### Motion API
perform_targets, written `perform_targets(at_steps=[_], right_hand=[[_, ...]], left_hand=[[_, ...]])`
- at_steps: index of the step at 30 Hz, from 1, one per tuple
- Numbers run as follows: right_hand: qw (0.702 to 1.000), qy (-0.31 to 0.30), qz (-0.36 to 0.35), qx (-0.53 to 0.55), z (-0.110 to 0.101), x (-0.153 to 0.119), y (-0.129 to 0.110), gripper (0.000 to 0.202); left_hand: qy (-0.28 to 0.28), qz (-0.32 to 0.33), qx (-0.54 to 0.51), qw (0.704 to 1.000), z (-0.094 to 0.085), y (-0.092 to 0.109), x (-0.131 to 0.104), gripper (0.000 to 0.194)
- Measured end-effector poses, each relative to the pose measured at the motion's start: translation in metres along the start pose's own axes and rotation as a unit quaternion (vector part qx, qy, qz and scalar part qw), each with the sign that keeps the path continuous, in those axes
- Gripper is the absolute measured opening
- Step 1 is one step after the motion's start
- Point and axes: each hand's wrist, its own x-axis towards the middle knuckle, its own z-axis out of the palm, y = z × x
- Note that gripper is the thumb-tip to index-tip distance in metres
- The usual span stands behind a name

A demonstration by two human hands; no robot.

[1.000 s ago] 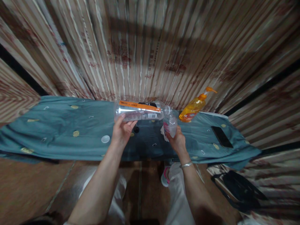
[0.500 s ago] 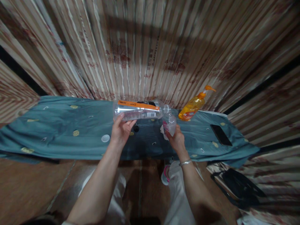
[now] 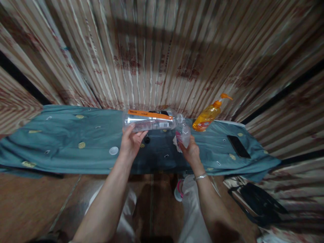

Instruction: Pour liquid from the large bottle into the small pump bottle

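Note:
My left hand (image 3: 131, 143) grips a large clear bottle (image 3: 152, 121) near its base, on the left. The bottle lies tilted sideways, its open neck pointing right, with an orange and black label. Its mouth is close above a small clear bottle (image 3: 184, 132), which my right hand (image 3: 191, 148) holds round its lower part. Whether the two mouths touch is unclear. A bit of white, crumpled material (image 3: 176, 144) shows beside my right fingers. Just right of the bottles stands an orange pump bottle (image 3: 207, 116) with yellow-orange liquid.
A green patterned cloth (image 3: 63, 135) covers the table. On it lie a white round lid (image 3: 113, 151), a small black cap (image 3: 147, 139) and a black phone (image 3: 238, 146). Striped curtains (image 3: 141, 60) hang behind. A dark bag (image 3: 260, 200) is on the lower right.
Both hands and bottles stay almost as they were. The whole view has shifted very slightly.

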Motion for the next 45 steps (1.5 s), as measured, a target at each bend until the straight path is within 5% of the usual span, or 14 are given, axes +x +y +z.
perform_targets(at_steps=[45], right_hand=[[1.000, 0.005, 0.001, -0.008, 0.0006, -0.0003, 0.0003, 0.057]], left_hand=[[0.003, 0.001, 0.006, 1.000, -0.0022, 0.0027, -0.0009, 0.053]])
